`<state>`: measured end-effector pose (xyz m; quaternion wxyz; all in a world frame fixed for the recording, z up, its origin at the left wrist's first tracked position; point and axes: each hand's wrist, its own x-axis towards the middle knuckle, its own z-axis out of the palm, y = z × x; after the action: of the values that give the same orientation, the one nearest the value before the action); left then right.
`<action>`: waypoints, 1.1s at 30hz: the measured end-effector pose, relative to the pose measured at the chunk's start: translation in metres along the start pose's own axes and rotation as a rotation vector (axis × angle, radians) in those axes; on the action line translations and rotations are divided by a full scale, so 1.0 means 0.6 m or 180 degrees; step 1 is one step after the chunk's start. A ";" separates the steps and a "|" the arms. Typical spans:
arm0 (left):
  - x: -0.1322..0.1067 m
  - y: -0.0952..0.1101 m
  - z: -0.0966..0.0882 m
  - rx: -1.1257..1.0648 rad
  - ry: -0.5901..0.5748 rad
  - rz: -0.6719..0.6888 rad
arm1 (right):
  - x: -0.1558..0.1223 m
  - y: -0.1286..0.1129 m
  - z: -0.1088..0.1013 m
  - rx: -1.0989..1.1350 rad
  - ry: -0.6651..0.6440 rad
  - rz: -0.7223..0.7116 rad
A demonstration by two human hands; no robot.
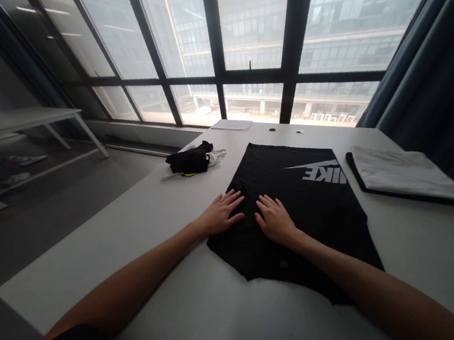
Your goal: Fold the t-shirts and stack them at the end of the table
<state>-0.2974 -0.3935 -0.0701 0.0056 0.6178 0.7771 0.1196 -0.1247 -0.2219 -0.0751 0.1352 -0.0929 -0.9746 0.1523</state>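
Note:
A black T-shirt (pixel 308 215) with a pale NIKE print lies spread on the white table, its lettering upside down from where I look. My left hand (pixel 222 212) rests flat on the shirt's left edge, fingers spread and pointing away from me. Just to its right, my right hand (pixel 275 219) lies palm down on the black cloth, its fingers stretched out. Neither hand grips anything. Part of the shirt is hidden under my right forearm.
Folded grey and black clothes (pixel 408 175) are stacked on the right of the table (pixel 128 234). A crumpled pile of black and white clothes (pixel 188 160) sits at the left. Papers (pixel 232 125) lie at the far edge by the windows. Another table (pixel 30 116) stands beyond, with a person's feet below.

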 end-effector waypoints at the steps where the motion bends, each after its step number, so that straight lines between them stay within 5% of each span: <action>1: 0.002 -0.003 -0.001 -0.0046 0.0045 -0.0033 | 0.000 0.000 0.000 -0.0006 0.0004 -0.0007; 9: 0.011 -0.029 0.003 0.0005 0.0074 -0.0087 | 0.000 -0.002 0.000 -0.0018 0.0066 -0.0017; 18: 0.012 0.006 -0.013 -0.0136 0.0364 0.0015 | 0.000 -0.001 0.000 -0.0024 0.0079 -0.0028; 25: 0.012 0.008 0.004 0.0061 -0.0211 0.0061 | 0.000 -0.004 -0.002 -0.0070 0.0085 -0.0001; 33: 0.017 0.004 0.002 -0.0081 0.0228 -0.0215 | 0.000 -0.002 -0.003 -0.0065 0.0049 0.0023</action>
<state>-0.2973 -0.3828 -0.0692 -0.0103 0.5865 0.7957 0.1513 -0.1244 -0.2224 -0.0731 0.1411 -0.0989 -0.9747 0.1421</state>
